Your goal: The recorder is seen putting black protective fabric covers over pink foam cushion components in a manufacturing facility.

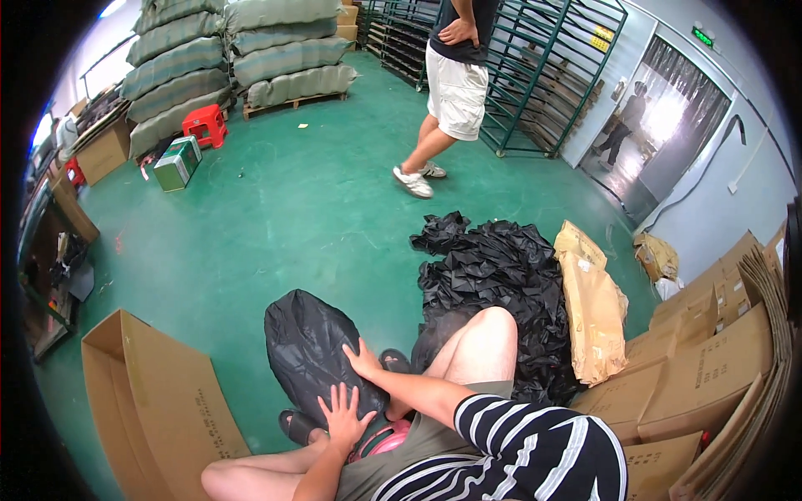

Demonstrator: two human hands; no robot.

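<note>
A bulging black bag-like bundle [305, 342] of thin, creased material stands on the floor in front of my legs. My left hand [346, 415] lies against its near side with the fingers spread wide. On the bundle's right side rests my right hand [362, 360], fingers stretched out and apart. Neither hand is closed round anything. What is inside the bundle is hidden. To the right of my knee lies a large heap of crumpled black material [501, 284], resembling the bundle's covering.
At left stands an open cardboard box [167, 401]. Brown wrapping [593, 313] lies beside the heap, with flattened cartons [702, 376] at right. A person in white shorts [458, 88] stands ahead near green racks [543, 75]. Farther left are a red stool [205, 125] and stacked sacks [288, 50].
</note>
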